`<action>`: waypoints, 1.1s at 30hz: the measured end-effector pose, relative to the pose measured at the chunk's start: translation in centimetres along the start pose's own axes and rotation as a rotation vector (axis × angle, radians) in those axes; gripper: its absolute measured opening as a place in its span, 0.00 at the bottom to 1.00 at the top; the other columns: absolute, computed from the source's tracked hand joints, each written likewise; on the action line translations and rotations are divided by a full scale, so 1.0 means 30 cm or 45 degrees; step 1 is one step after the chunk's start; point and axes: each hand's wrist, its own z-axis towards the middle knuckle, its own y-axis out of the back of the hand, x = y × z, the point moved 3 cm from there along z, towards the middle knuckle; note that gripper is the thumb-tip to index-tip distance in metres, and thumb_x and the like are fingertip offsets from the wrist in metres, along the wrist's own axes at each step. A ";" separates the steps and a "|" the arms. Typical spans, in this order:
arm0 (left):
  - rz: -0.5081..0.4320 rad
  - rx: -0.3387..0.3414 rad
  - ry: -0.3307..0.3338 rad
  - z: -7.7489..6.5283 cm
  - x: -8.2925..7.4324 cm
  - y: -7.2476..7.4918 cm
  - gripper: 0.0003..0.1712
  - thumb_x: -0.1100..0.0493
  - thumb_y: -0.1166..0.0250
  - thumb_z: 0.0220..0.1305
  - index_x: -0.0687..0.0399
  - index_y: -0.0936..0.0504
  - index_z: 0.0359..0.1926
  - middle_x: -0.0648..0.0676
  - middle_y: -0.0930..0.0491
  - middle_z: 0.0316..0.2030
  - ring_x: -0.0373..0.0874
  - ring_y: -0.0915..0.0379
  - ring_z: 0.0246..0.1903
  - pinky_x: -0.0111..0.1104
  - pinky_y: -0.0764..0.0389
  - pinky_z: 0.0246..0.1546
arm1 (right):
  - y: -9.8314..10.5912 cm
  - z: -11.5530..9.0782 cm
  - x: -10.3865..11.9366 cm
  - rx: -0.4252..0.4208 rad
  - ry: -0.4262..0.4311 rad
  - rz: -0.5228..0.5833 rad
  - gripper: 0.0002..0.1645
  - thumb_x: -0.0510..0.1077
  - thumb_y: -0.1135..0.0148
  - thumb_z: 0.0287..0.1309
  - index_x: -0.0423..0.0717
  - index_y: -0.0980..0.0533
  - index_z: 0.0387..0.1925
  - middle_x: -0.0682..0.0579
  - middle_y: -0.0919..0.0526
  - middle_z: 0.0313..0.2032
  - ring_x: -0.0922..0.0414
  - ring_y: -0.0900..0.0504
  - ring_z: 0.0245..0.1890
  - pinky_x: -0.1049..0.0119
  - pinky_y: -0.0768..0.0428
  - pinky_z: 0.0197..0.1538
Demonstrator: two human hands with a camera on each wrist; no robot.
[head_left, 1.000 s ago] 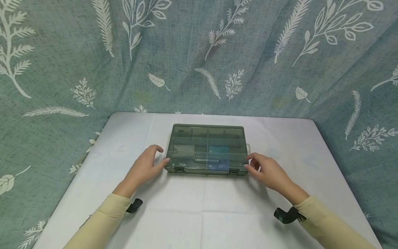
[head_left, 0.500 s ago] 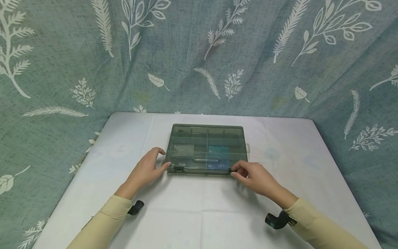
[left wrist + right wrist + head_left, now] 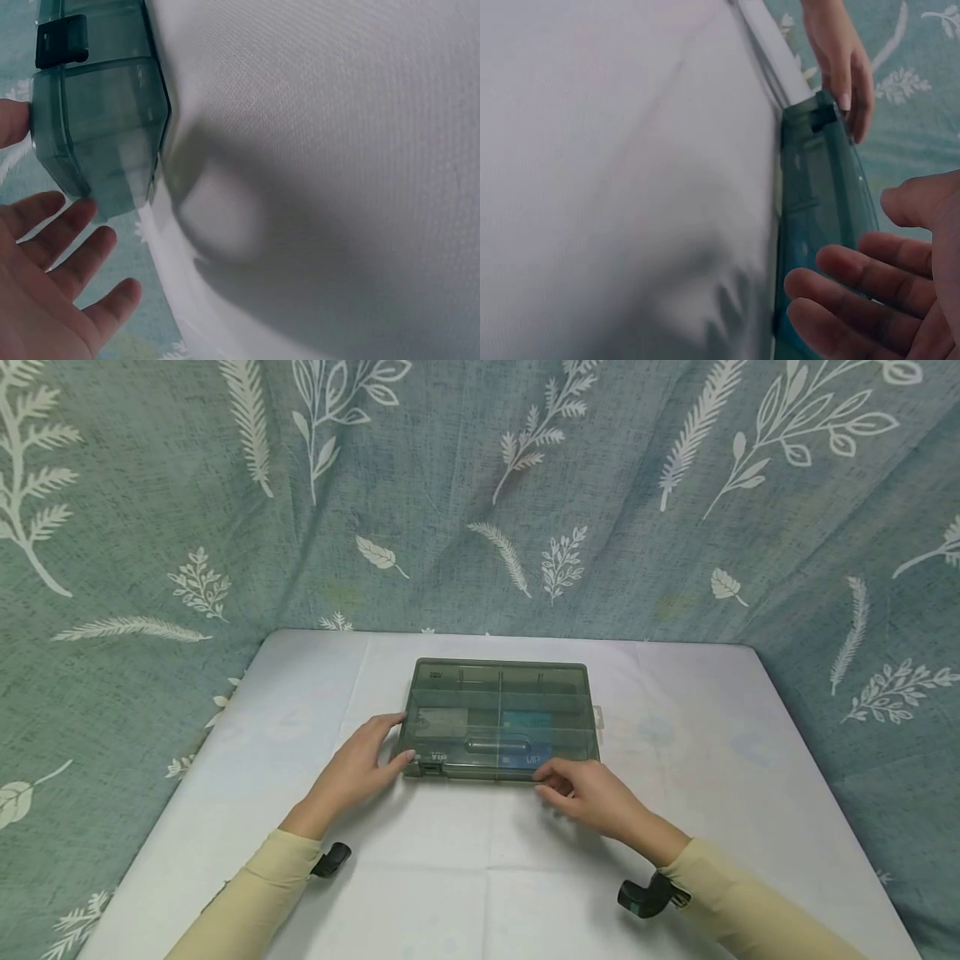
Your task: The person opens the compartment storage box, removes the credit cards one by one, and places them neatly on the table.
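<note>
A translucent dark green compartment box (image 3: 540,700) lies on the white table with its lid down. Through the lid show a pale card (image 3: 444,722) and a blue card (image 3: 528,739). My left hand (image 3: 354,772) touches the box's left end, thumb at the front corner and fingers loosely spread along the side. A dark latch (image 3: 62,41) near that corner looks fastened in the left wrist view. At the front edge, right of centre, my right hand (image 3: 594,800) has its fingers loosely bent against or close to the box, hiding the right latch; contact is hard to tell.
A white cloth (image 3: 420,902) covers the table, whose far edge meets a blue-green leaf-patterned curtain (image 3: 435,510). A small clear tab (image 3: 598,717) juts from the box's right side. Black cameras (image 3: 651,895) sit on both wrists.
My right hand has slid left along the front edge from the box's right corner, past the right latch. My left hand has shifted slightly right, closer against the box. The box stays put.
</note>
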 end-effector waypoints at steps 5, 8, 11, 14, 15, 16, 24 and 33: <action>-0.004 0.049 0.016 -0.001 0.003 -0.004 0.43 0.42 0.38 0.73 0.55 0.41 0.78 0.64 0.39 0.74 0.63 0.41 0.72 0.61 0.35 0.70 | -0.030 0.018 0.005 0.032 -0.014 0.041 0.16 0.50 0.37 0.71 0.46 0.18 0.53 0.61 0.13 0.37 0.66 0.16 0.34 0.68 0.15 0.38; -0.014 0.086 0.032 -0.002 0.008 -0.009 0.45 0.38 0.41 0.74 0.51 0.46 0.80 0.62 0.43 0.76 0.62 0.42 0.73 0.61 0.36 0.71 | -0.044 0.024 0.007 0.050 -0.015 0.072 0.18 0.51 0.38 0.72 0.46 0.18 0.55 0.60 0.13 0.38 0.66 0.16 0.34 0.68 0.15 0.37; -0.036 0.115 0.035 -0.004 0.014 -0.012 0.46 0.36 0.44 0.75 0.49 0.50 0.82 0.60 0.47 0.78 0.62 0.42 0.73 0.62 0.38 0.71 | -0.062 0.032 0.011 0.078 -0.018 0.099 0.20 0.53 0.39 0.72 0.46 0.19 0.56 0.59 0.12 0.39 0.66 0.15 0.33 0.68 0.15 0.36; -0.076 0.139 0.034 -0.004 0.024 -0.020 0.45 0.38 0.46 0.76 0.47 0.53 0.82 0.59 0.52 0.80 0.62 0.44 0.74 0.62 0.40 0.72 | -0.085 0.043 0.013 0.101 -0.019 0.108 0.20 0.54 0.40 0.73 0.47 0.19 0.57 0.59 0.12 0.41 0.65 0.15 0.35 0.67 0.14 0.38; -0.090 0.146 0.032 -0.004 0.026 -0.022 0.44 0.39 0.46 0.77 0.48 0.54 0.82 0.59 0.53 0.80 0.62 0.46 0.74 0.62 0.41 0.72 | -0.094 0.046 0.013 0.103 -0.014 0.105 0.20 0.54 0.40 0.73 0.48 0.19 0.57 0.59 0.12 0.41 0.65 0.15 0.36 0.67 0.14 0.38; -0.101 0.155 0.031 -0.004 0.029 -0.024 0.44 0.39 0.47 0.78 0.47 0.55 0.83 0.59 0.54 0.80 0.62 0.47 0.75 0.62 0.41 0.73 | -0.102 0.050 0.014 0.101 -0.007 0.102 0.20 0.54 0.40 0.73 0.48 0.19 0.58 0.59 0.12 0.41 0.64 0.15 0.36 0.67 0.14 0.39; -0.133 0.196 0.029 -0.002 0.035 -0.034 0.45 0.38 0.48 0.78 0.47 0.58 0.83 0.58 0.58 0.81 0.61 0.53 0.77 0.61 0.43 0.74 | -0.147 0.074 0.028 0.064 0.041 0.147 0.20 0.53 0.40 0.73 0.49 0.20 0.59 0.62 0.12 0.40 0.66 0.16 0.37 0.67 0.15 0.40; -0.178 0.191 0.021 0.000 0.026 -0.038 0.43 0.41 0.46 0.78 0.47 0.54 0.83 0.58 0.58 0.81 0.63 0.51 0.76 0.64 0.41 0.72 | -0.197 0.104 0.051 0.090 0.013 0.309 0.21 0.50 0.39 0.73 0.47 0.20 0.61 0.59 0.12 0.45 0.63 0.15 0.43 0.67 0.14 0.46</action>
